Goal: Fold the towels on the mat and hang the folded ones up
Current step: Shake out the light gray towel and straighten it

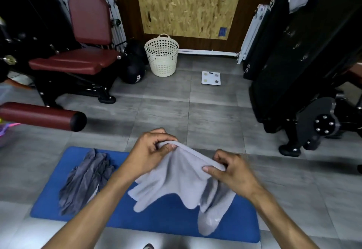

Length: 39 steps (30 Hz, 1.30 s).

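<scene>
Above the blue mat (pixel 156 221), a light grey towel (pixel 176 178) is held up by its top edge: the left hand (pixel 150 150) and right hand (pixel 233 172) are raised, fingers curled, pinching it; a darker towel (pixel 86 178) lies crumpled on the mat's left end

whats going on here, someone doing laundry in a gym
A person is folding towels over a blue mat on the gym floor. The left hand and the right hand each pinch the top edge of a light grey towel, holding it up so it hangs over the mat, not yet folded. A darker grey towel lies crumpled on the mat's left side. A cream laundry basket stands by the wall.
</scene>
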Each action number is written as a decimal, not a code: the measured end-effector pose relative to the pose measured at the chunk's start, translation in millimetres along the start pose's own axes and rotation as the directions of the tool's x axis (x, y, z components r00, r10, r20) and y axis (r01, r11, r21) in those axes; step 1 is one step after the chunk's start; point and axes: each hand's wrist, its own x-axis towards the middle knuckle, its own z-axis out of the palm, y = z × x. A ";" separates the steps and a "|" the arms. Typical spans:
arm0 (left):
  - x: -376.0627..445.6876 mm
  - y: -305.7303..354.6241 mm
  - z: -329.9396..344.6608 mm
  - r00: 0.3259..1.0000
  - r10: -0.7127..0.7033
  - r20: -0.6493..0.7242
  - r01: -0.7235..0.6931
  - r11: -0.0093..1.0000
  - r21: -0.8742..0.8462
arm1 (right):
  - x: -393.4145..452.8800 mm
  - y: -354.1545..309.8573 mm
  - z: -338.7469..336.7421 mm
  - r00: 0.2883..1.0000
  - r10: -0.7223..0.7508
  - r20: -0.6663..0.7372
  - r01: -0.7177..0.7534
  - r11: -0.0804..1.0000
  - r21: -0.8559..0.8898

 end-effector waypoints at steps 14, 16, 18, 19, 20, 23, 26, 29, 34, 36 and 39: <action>-97.2 -164.3 -64.8 0.570 -0.492 0.658 0.332 0.870 0.364 | -98.3 124.8 31.7 0.664 0.635 0.395 -0.319 0.718 -0.618; -115.6 -176.8 -63.2 0.496 -0.521 0.694 0.332 0.853 0.403 | -106.2 123.8 25.9 0.657 0.628 0.417 -0.306 0.728 -0.614; -127.1 -185.3 -65.9 0.451 -0.547 0.706 0.335 0.836 0.434 | -106.8 115.5 10.1 0.708 0.589 0.390 -0.335 0.766 -0.549; -131.1 -186.4 -69.0 0.431 -0.554 0.712 0.346 0.830 0.436 | -106.0 110.0 -2.8 0.748 0.576 0.329 -0.379 0.779 -0.500; -133.8 -185.4 -73.7 0.414 -0.555 0.722 0.360 0.828 0.431 | -104.6 105.9 -17.1 0.788 0.564 0.248 -0.413 0.782 -0.467; -143.0 -182.8 -83.4 0.326 -0.609 0.723 0.320 0.790 0.522 | -100.2 105.2 -53.9 0.864 0.497 0.079 -0.413 0.791 -0.451; -156.9 -206.8 -77.0 0.309 -0.687 0.658 0.253 0.726 0.639 | -85.4 128.9 -54.8 0.865 0.487 0.122 -0.381 0.795 -0.472; -163.7 -229.5 -55.2 0.452 -0.712 0.537 0.466 0.702 0.539 | -52.7 167.6 -23.5 0.820 0.533 0.210 -0.404 0.797 -0.449; -122.1 -272.0 -25.9 0.756 -0.652 0.058 0.632 0.750 0.193 | 20.5 227.2 15.9 0.741 0.657 -0.137 -0.657 0.752 0.056; -92.0 -284.2 -31.8 0.833 -0.554 -0.005 0.533 0.799 0.278 | 49.9 234.8 15.6 0.773 0.532 -0.344 -0.569 0.822 -0.007; -44.6 -304.7 -62.0 0.871 -0.491 -0.026 0.474 0.823 0.313 | 76.3 227.6 6.5 0.845 0.324 -0.425 -0.425 0.890 -0.166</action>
